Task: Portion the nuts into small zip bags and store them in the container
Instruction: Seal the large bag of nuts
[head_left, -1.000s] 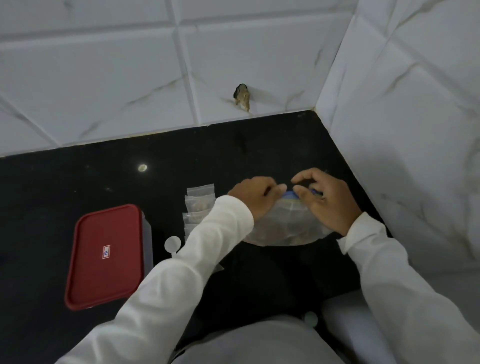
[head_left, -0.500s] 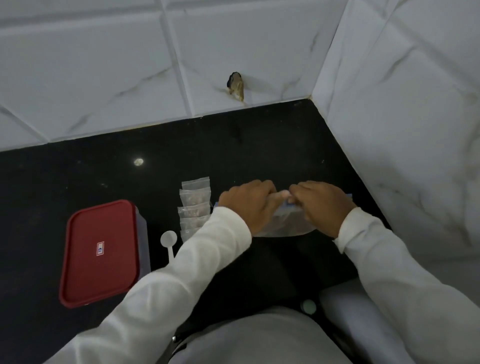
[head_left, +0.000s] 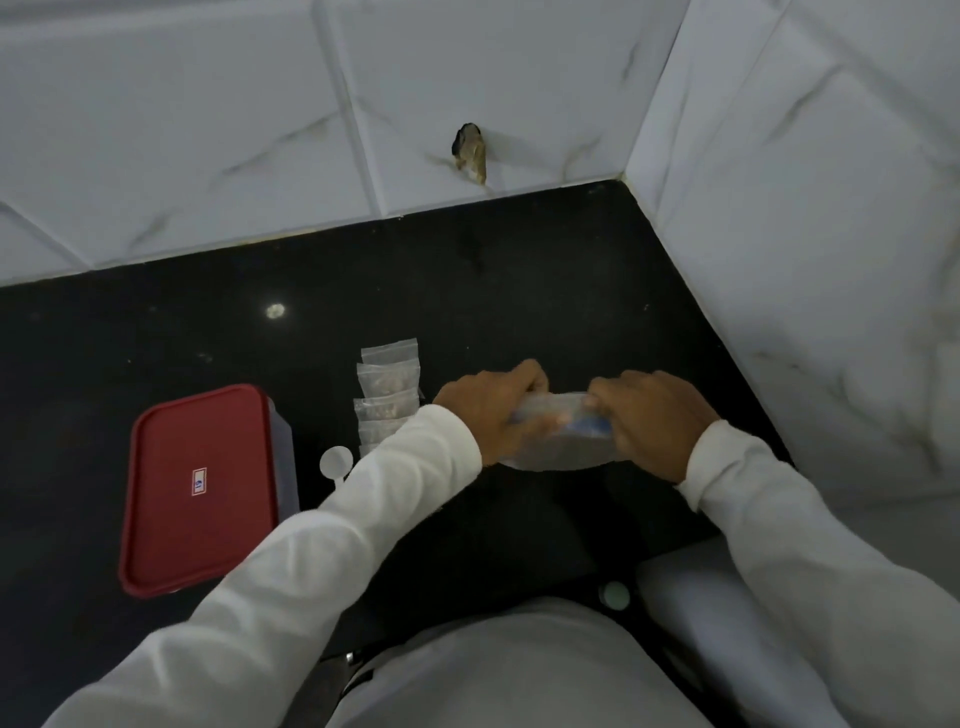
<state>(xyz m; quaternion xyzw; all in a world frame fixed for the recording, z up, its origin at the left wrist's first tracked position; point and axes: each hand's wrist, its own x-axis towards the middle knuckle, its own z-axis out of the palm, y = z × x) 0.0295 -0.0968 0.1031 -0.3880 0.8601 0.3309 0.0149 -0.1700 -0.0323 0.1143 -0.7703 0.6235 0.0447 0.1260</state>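
The left sleeve covers the nearest of the small bags and the handle of the scoop. Both ends of the big bag lie under the left hand and right hand, its contents blurred. The label on the lid is too small to read.

A large clear bag with nuts inside is gripped at its top edge by both hands, the left hand at one end and the right hand at the other, with a blue strip seen between them. A row of small zip bags, several holding nuts, is laid on the black counter just left of the left hand. A white scoop is seen beside the row, partly hidden by the left sleeve. A container, closed with a red lid, is set farther left. A chipped hole is seen in the white tiled wall behind.
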